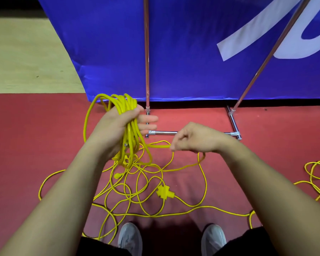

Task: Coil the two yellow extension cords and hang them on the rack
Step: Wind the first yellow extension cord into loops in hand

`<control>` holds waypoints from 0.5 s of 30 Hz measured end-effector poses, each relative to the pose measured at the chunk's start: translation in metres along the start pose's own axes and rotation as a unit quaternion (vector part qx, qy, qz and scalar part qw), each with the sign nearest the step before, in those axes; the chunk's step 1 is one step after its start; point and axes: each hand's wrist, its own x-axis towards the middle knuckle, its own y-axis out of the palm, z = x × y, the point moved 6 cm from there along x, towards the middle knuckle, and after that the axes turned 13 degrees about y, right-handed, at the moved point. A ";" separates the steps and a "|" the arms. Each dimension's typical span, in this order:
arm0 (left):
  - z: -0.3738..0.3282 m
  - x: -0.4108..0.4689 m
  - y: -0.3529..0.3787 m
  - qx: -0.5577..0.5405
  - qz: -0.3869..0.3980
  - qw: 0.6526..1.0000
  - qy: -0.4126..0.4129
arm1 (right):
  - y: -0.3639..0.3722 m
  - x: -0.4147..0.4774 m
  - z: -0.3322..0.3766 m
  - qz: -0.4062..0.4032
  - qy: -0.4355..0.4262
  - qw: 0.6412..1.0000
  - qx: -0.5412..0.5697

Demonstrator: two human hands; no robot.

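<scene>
Grey shoes (130,237) stand among loose yellow cord (155,215) on the red floor (26,135). The left hand (116,128) grips the coiled loops (126,106), thumb clamped over them. The right hand (192,139) pinches one strand. A second cord (318,172) lies right. Beyond stands the chrome rack (163,133).

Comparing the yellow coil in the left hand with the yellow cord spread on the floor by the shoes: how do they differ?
The coil is bunched into tight loops; the loose cord sprawls in wide, crossing loops. The left hand holds the coil up; the loose cord lies on the red floor. Both are yellow; the right hand pinches a strand beside the coil.
</scene>
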 end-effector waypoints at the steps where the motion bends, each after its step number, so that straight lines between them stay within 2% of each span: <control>1: 0.005 -0.002 0.005 0.026 0.025 0.999 -0.008 | 0.004 -0.013 0.013 0.055 -0.014 0.998 -0.022; 3: 0.017 -0.009 0.018 0.058 0.087 0.994 -0.042 | 0.002 -0.033 0.032 0.103 -0.047 0.994 0.008; 6: 0.023 -0.020 0.033 0.101 0.153 0.981 -0.067 | -0.019 -0.038 0.044 0.034 -0.110 0.986 0.121; 9: 0.017 -0.019 0.037 -0.042 0.129 0.987 -0.088 | -0.035 -0.030 0.030 -0.012 -0.122 0.969 0.214; 11: 0.010 -0.015 0.038 -0.143 0.100 0.980 -0.100 | -0.033 -0.019 0.009 -0.008 -0.093 0.982 0.165; 13: 0.003 -0.012 0.036 -0.179 0.088 0.976 -0.093 | -0.027 -0.008 -0.019 0.003 -0.046 0.995 0.092; 15: -0.002 -0.011 0.030 -0.176 0.094 0.976 -0.083 | -0.026 -0.003 -0.042 -0.003 -0.010 0.992 0.125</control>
